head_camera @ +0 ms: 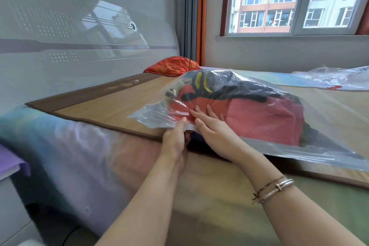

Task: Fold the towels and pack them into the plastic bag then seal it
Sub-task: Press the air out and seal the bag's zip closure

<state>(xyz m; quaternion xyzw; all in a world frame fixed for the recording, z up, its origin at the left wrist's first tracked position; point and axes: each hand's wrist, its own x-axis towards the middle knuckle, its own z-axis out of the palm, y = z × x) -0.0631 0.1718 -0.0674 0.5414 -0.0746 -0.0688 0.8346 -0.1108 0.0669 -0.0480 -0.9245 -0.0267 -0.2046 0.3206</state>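
A large clear plastic bag [329, 118] lies on the bed's bamboo mat [111, 104], bulging with folded towels: a red one [259, 120] in front and a dark one with yellow marks [229, 86] behind it. My left hand [175, 136] pinches the bag's near edge, thumb on top and fingers hidden beneath the plastic. My right hand [211, 126] lies flat on top of the bag with straight fingers, pressing on the red towel right beside the left thumb. Bracelets sit on my right wrist.
An orange-red pillow [171, 66] lies at the head of the bed by the grey headboard. Another crumpled plastic bag [335, 78] rests at the far right under the window. A purple item [12, 162] sits at the left beside the bed.
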